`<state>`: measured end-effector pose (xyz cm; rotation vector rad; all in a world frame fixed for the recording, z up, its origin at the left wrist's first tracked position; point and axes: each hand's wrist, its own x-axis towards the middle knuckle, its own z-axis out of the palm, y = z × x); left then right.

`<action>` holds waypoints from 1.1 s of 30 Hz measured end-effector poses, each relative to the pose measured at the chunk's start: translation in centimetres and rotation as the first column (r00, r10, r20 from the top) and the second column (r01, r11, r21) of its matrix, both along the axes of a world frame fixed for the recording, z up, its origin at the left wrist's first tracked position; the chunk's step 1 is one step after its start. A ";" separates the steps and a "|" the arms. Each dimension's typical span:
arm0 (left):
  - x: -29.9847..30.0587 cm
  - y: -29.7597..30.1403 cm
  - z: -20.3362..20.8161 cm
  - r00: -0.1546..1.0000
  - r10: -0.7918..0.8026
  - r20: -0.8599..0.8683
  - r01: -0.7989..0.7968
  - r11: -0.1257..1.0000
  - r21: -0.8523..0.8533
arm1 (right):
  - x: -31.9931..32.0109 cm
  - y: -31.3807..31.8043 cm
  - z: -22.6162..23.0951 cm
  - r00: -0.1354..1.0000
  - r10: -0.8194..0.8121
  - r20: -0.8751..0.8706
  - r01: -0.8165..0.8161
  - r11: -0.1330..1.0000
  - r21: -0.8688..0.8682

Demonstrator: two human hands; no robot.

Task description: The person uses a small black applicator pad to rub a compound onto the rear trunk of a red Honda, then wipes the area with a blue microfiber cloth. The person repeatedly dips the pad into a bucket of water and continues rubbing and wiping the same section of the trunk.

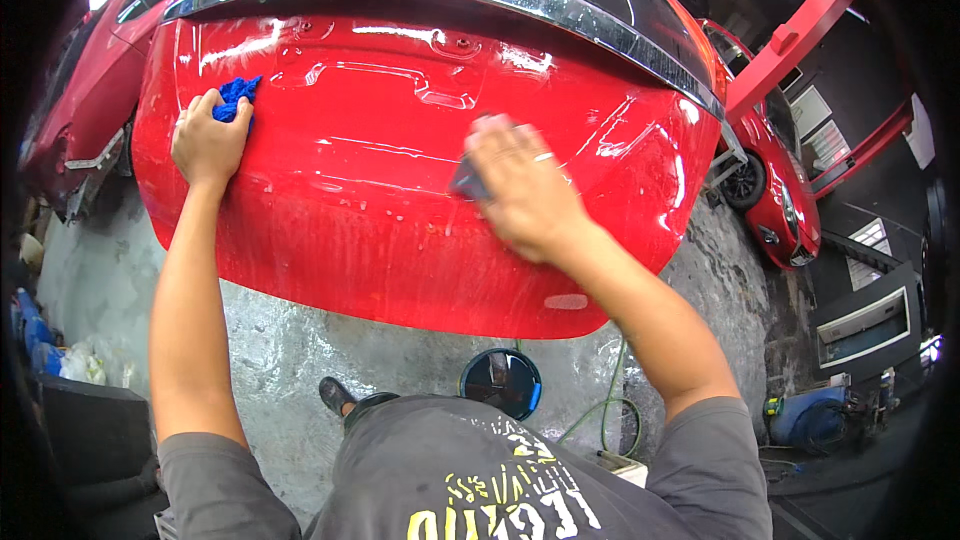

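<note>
A wet, glossy red car tailgate (pixel 380 270) lies in front of me, with water drops and whitish streaks on its lower half. At its left side my left hand (pixel 210 140) is closed around a crumpled blue cloth (pixel 237 98), resting on the red paint. Right of the middle, my right hand (pixel 525 190) presses a dark grey pad (pixel 468 181) against the panel. Its fingers are smeared by motion and cover most of the pad, so its exact kind cannot be made out.
A black bucket (pixel 500 385) of dark liquid stands on the wet floor below the tailgate, near a green hose (pixel 610 405). Red cars stand at the left (pixel 100 90) and right (pixel 790 190). A red lift post (pixel 795 40) rises at the right.
</note>
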<state>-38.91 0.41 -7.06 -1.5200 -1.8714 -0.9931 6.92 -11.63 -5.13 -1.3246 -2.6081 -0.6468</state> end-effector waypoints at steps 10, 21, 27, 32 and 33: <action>1.2 0.2 0.2 0.999 -0.044 0.025 0.043 0.998 0.052 | 13.1 3.4 4.9 0.977 -0.204 -0.058 0.209 0.974 0.086; 0.9 0.1 -0.2 0.998 -0.052 0.018 0.050 0.995 0.081 | 16.3 2.1 6.7 0.970 -0.224 0.092 0.218 0.973 0.074; -0.2 0.2 -0.8 0.999 -0.050 0.002 0.050 0.995 0.082 | 3.1 5.5 2.6 0.995 -0.064 -0.072 0.073 0.989 0.125; -0.6 -0.5 -0.5 0.998 -0.057 0.012 0.056 0.996 0.066 | 11.1 2.9 6.7 0.979 -0.192 0.062 0.194 0.981 -0.013; 0.0 -0.3 -0.5 0.998 -0.065 0.006 0.064 0.994 0.086 | 14.5 1.5 7.4 0.966 -0.236 0.107 0.237 0.972 0.008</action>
